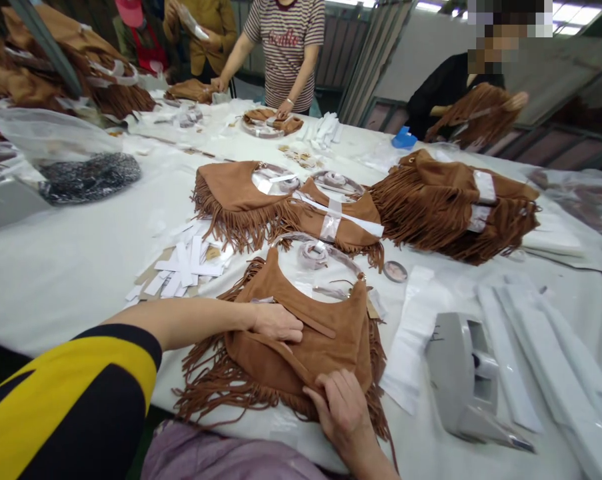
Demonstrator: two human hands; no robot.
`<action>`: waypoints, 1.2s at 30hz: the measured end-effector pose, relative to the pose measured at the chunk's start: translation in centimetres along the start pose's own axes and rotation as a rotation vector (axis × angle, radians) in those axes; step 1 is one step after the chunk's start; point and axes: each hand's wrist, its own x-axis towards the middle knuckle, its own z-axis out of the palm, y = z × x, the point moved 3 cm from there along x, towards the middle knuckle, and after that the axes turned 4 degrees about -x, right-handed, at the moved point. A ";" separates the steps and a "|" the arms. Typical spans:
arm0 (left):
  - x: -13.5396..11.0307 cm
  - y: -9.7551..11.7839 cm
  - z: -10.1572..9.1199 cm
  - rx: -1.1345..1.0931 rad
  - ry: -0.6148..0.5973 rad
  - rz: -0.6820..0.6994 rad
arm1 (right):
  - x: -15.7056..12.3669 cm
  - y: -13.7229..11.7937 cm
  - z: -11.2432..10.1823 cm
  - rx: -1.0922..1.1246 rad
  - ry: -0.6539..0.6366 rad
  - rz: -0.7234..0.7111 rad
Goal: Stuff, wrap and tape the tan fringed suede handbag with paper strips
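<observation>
A brown suede handbag with long fringes lies on the table right in front of me. Its strap, partly in clear wrapping, loops away toward the back. My left hand is curled at the slit across the bag's front, its fingers closed on the suede edge and their tips partly hidden. Lower down, my right hand pinches the loose front panel between thumb and fingers, pulling it toward me so it gapes. Behind lie two more fringed handbags, one plain and one with a taped white strip.
White card strips are heaped at left. A grey tape dispenser, a tape roll and flat white plastic bags lie at right. Stacked fringed bags stand behind. Co-workers handle bags across the table, one in a striped shirt.
</observation>
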 end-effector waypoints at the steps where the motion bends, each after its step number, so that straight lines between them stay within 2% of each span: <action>1: 0.1 -0.1 0.1 -0.010 -0.001 -0.007 | 0.1 0.0 0.1 -0.017 0.002 0.014; 7: 0.3 -1.0 0.3 -0.038 0.027 -0.080 | 2.6 -1.4 1.9 -0.252 -0.046 0.005; 12: 0.3 -0.5 0.3 0.083 0.012 0.015 | 4.5 -3.6 4.5 -0.350 -0.192 -0.024; 15: 0.4 0.0 0.4 0.241 0.030 0.124 | 4.7 -4.4 5.3 -0.289 -0.238 -0.105; 17: 0.4 0.1 0.6 0.335 0.064 0.157 | 4.5 -4.1 5.1 -0.220 -0.276 -0.151; 20: 0.4 0.1 0.6 0.400 0.092 0.177 | 4.6 -2.7 4.0 -0.111 -0.326 -0.110; 22: 0.4 0.0 0.6 0.365 0.082 0.180 | 5.0 -1.7 3.3 -0.033 -0.332 -0.056; 25: 0.6 -0.1 0.2 0.212 0.058 0.099 | 5.6 -1.7 3.2 -0.059 -0.256 -0.042; 28: 0.9 0.5 -1.0 0.101 0.073 -0.040 | 5.5 -3.0 4.5 -0.234 -0.100 -0.088; 31: 0.9 1.8 -3.2 0.154 0.140 -0.131 | 5.2 -3.5 6.9 -0.343 0.079 -0.071; 33: 0.7 2.7 -4.6 0.196 0.199 -0.180 | 5.2 -3.1 8.2 -0.393 0.149 -0.079; 36: 0.5 3.5 -5.6 0.210 0.261 -0.217 | 5.5 -2.3 9.0 -0.415 0.121 -0.140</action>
